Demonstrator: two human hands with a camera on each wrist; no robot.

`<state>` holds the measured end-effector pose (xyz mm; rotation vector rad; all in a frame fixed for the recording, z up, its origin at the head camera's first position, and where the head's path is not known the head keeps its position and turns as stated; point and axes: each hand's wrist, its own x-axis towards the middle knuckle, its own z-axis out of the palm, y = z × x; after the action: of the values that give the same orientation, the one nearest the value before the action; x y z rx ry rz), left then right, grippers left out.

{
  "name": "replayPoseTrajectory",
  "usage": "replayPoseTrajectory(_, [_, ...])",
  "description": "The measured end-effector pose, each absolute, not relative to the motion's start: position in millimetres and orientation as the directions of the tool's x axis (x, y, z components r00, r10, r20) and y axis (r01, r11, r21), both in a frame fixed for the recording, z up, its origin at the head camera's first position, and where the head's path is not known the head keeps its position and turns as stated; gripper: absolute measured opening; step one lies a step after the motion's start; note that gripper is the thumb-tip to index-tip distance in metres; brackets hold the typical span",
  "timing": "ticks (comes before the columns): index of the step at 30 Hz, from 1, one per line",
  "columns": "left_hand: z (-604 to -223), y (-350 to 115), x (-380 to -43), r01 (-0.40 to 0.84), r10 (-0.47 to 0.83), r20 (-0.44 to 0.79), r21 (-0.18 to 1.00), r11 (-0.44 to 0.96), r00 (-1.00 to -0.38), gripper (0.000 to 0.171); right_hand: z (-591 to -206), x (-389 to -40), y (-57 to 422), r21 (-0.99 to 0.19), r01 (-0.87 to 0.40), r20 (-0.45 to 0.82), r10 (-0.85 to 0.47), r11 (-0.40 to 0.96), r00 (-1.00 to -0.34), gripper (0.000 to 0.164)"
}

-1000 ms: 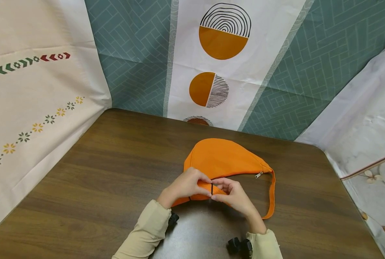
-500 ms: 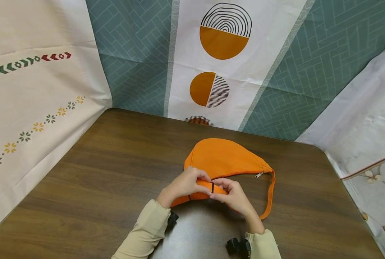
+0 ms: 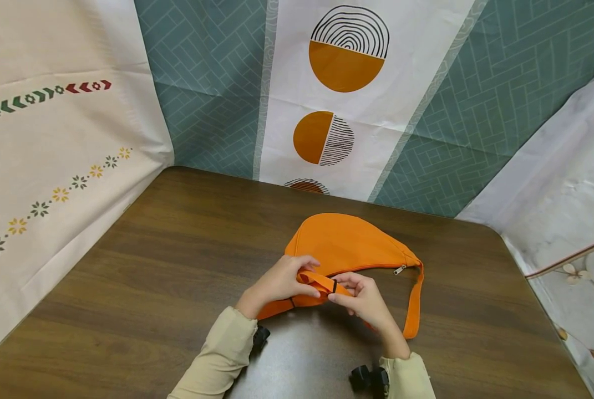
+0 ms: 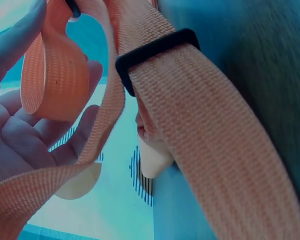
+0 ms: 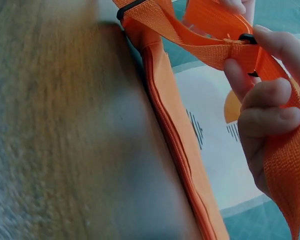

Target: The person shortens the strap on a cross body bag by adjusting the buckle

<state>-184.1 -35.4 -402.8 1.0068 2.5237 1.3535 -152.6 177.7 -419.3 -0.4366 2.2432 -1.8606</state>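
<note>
An orange crescent-shaped shoulder bag (image 3: 344, 241) lies flat on the table, its zipped edge facing me. My right hand (image 3: 366, 302) pinches the webbing strap (image 5: 285, 170) by a black slider buckle (image 3: 335, 286). Its other fingers curl over the strap in the right wrist view. Beside it, my left hand (image 3: 277, 280) has thumb and fingers spread apart around a loop of strap (image 4: 65, 85). The palm shows behind that loop in the left wrist view. A second black slider (image 4: 157, 50) sits on the strap nearer the bag's left end.
A small metal zipper pull (image 3: 400, 270) hangs by the bag's right corner. From there the strap's right side (image 3: 413, 310) curves toward me on the brown wooden table (image 3: 177, 266). Patterned cloths (image 3: 207, 111) hang along the back and both sides.
My left thumb and fingers have parted and drawn left from the buckle, where they pinched before. A loop of strap now shows between them. The right hand keeps its pinch, with the buckle slightly further right.
</note>
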Motion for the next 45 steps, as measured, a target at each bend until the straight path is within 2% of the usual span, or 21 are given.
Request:
replayPoseTrajectory(11, [-408,-41,-187,0.468,0.588,0.177,0.795,0.387,-0.789,0.054,-426,-155,181,-0.987,-0.157,0.135,-0.326,0.044,-0.936,0.027])
replayPoseTrajectory(17, [-410,-45,-187,0.456,0.595,0.16,0.802,0.387,-0.787,0.053,-426,-155,182,-0.989,-0.146,0.135,-0.296,0.015,-0.945,0.027])
replayPoseTrajectory(20, [-411,-47,-188,0.464,0.609,0.157,0.797,0.386,-0.777,0.046,-426,-155,183,-0.991,-0.137,0.131,-0.284,0.0,-0.95,0.028])
replayPoseTrajectory(26, [-411,-51,-188,0.487,0.624,0.181,0.795,0.362,-0.76,0.02,-426,-155,183,-0.992,-0.125,0.122,-0.28,-0.005,-0.952,0.029])
replayPoseTrajectory(30, [-407,-53,-187,0.48,0.624,0.198,0.816,0.323,-0.756,0.01,-426,-155,185,-0.992,-0.13,0.122,-0.304,0.004,-0.945,0.027])
replayPoseTrajectory(45, [-407,-62,-190,0.441,0.605,0.208,0.858,0.264,-0.768,0.009,-423,-153,183,-0.976,-0.213,0.198,-0.27,0.03,-0.942,0.024])
